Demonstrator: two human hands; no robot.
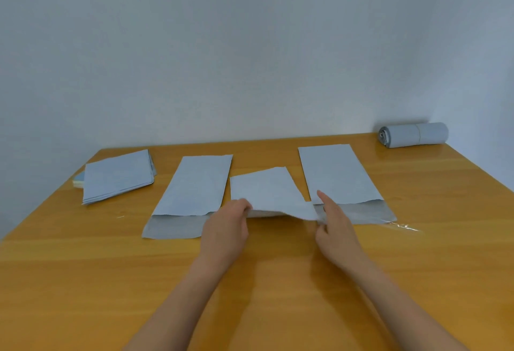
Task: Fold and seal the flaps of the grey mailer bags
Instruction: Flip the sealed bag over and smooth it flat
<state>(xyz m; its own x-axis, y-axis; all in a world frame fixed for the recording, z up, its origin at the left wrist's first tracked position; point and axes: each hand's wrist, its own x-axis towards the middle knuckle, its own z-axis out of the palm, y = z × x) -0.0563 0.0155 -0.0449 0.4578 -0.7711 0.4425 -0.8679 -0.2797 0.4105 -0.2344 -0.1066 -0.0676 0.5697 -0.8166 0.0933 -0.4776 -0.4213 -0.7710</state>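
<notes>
Both bare forearms are being extended forward from the bottom edge of the view, converging slightly toward the middle. The left hand is being held palm down, its fingers curled over and its thumb tucked beneath in a pinch. The right hand is being held edge-on, its index finger stretched forward, the other fingers curled in a pinch.

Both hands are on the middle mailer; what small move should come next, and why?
Probably press the fold flat. The left hand and right hand hold the middle mailer at its near edge, which still looks raised off the table.
</notes>
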